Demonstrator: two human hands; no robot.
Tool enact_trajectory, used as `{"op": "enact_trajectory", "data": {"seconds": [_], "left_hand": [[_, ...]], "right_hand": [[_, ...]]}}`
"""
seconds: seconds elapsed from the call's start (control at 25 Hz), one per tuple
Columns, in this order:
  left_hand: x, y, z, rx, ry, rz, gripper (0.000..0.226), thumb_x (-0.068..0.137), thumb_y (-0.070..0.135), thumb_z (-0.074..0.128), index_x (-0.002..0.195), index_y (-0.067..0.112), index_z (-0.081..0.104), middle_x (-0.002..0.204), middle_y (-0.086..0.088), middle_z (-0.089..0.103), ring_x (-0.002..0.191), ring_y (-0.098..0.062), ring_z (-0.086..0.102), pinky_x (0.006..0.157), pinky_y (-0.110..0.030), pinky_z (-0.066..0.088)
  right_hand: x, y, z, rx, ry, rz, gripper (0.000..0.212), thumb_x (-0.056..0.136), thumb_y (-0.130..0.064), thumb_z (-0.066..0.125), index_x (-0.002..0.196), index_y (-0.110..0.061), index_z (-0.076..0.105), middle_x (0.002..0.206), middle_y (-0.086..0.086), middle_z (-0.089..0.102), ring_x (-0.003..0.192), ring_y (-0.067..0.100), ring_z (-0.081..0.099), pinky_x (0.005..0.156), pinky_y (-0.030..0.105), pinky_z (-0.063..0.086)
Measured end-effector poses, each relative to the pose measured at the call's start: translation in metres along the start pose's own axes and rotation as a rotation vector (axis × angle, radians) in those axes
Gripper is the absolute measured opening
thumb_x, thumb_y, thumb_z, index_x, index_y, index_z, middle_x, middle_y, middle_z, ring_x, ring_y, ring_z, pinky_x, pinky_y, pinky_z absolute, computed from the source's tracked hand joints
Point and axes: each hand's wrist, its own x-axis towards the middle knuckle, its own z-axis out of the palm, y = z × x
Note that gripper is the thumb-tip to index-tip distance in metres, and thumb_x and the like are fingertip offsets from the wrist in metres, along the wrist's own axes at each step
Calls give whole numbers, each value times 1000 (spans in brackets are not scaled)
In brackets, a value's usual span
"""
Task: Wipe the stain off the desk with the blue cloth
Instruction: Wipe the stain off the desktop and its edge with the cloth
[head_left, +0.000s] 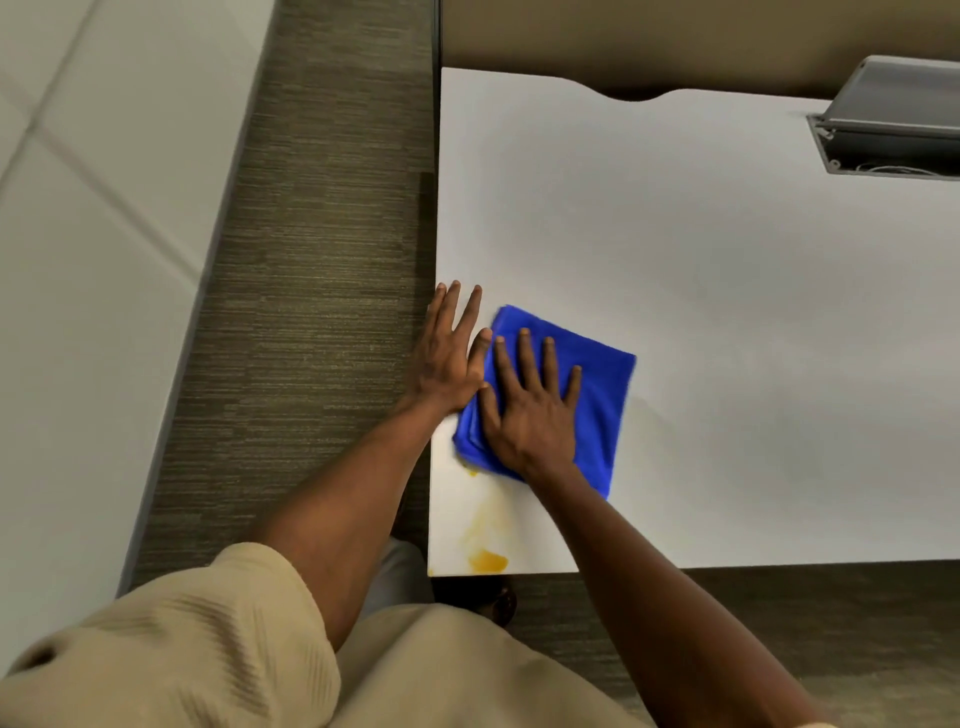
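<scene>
**Yellow stain half-smeared as cloth works the desk corner**

Your right hand (530, 400) lies flat on the folded blue cloth (597, 395), fingers straight and spread, pressing it against the white desk (727, 312) rather than clutching it. Your left hand (449, 353) rests just beside that pressing hand, on its outer side, fingers straight and released, palm down at the desk's left edge, with its thumb side touching the cloth's border and holding nothing.

The cloth sits directly under your right palm, extending beyond the fingertips and off toward the little-finger side. The stain (485, 558) lies behind the heel of your pressing hand, back toward your body: a dense yellow blot at the near edge of the desk, with a paler streak running from it up to the cloth's rear border, where a small yellow spot shows just at the fabric's edge.

Judging by this, the job looks under way but far from finished. The faint streak suggests some spreading or partial lifting, yet the thickest patch sits apparently untouched, wholly clear of the cloth. What remains is to draw your pressing hand back over that patch and clear the streak between
</scene>
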Motion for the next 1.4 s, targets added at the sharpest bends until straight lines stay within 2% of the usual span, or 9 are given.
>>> {"op": "enact_trajectory", "data": {"seconds": [0.16,0.36,0.52,0.72,0.88,1.0,1.16,1.28,1.4], "left_hand": [[-1,-1,0,1,5,-7,64,105,46,24,162,18,25,170,-12,18,159,-27,8,129,-45,14],[-2,2,1,17,12,-27,63,106,49,24,163,22,23,171,-9,16,159,-24,5,124,-25,-10],[-3,1,2,28,11,-32,63,106,50,26,163,22,23,171,-10,16,159,-25,5,123,-23,-12],[-1,1,-1,19,1,3,66,104,49,26,162,18,26,170,-14,18,159,-30,7,129,-41,9],[-3,2,-3,47,-12,-2,62,106,45,30,162,18,24,170,-14,17,159,-29,6,129,-44,12],[-2,3,-2,62,-19,-13,62,106,45,30,163,19,24,170,-14,16,159,-29,6,128,-42,8],[-2,2,-1,109,-28,8,64,106,48,28,162,20,24,170,-16,16,159,-31,5,129,-44,4],[-1,1,0,112,-27,14,63,105,46,33,162,18,27,169,-17,18,159,-32,7,129,-46,8],[1,1,-2,117,-28,16,64,104,47,32,161,18,29,169,-18,19,158,-33,8,128,-49,12]], "right_hand": [[-3,36,-11,4,-27,-126,64,106,-63,20,166,-42,8,176,-9,2,163,20,-3,130,57,0],[-20,115,-31,26,9,230,69,101,-69,16,165,-45,8,177,-2,-3,163,25,-4,130,57,0],[-19,75,-21,99,44,441,73,101,-70,22,166,-42,3,175,12,-8,162,30,-9,128,62,-4],[-47,12,2,28,16,89,72,103,-71,19,166,-41,-3,176,4,-11,162,27,-13,128,56,-12],[-97,53,7,-47,-12,-226,71,102,-75,21,165,-46,2,176,-6,-7,163,20,-8,127,56,2],[-93,91,-5,-62,-35,-89,70,101,-76,19,163,-51,0,176,-7,-7,162,20,-10,130,56,3],[-61,52,-2,26,5,203,72,101,-74,15,165,-45,-2,176,1,-10,162,27,-12,129,60,-6],[-64,8,12,34,32,166,73,102,-71,16,166,-41,-2,176,5,-11,162,30,-13,128,60,-9],[-94,-1,23,17,37,-15,72,103,-72,20,165,-43,0,176,2,-9,162,28,-11,128,60,-6]]}}
